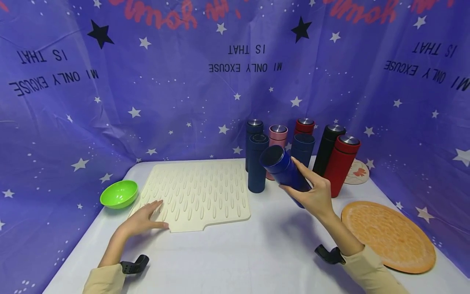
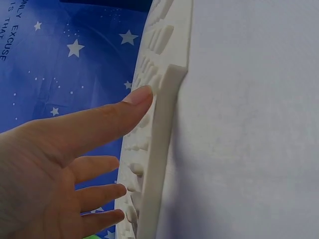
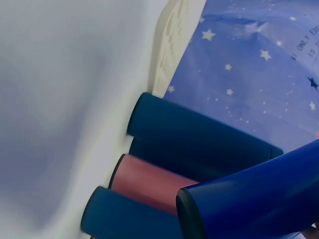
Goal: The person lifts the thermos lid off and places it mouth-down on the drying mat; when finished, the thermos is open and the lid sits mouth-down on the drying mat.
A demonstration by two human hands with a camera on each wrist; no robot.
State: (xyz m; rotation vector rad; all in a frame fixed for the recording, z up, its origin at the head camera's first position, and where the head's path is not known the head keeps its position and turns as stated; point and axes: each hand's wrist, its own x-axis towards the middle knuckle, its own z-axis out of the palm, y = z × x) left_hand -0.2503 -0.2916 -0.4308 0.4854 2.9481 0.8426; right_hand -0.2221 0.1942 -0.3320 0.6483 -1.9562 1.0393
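blue bottle [image 1: 289,174], right fingers [image 1: 307,171] gripping | left fingers [image 1: 149,207] spread | backdrop [image 1: 205,110] "only excuse", script [image 1: 188,16] unclear

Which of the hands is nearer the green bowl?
Left. The left hand is by the white mat, just nearside and right of the green bowl; the right hand is much farther right, holding a blue flask.

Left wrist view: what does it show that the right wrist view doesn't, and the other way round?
Only the left wrist view: the left hand, at the edge of the white board.

Only the right wrist view: the bright blue bottle, held tilted, and the pink bottle.

Both: part of the white board, the white tabletop and the starry cloth. I can't identify the dark shape cropped at the left wrist view's top.
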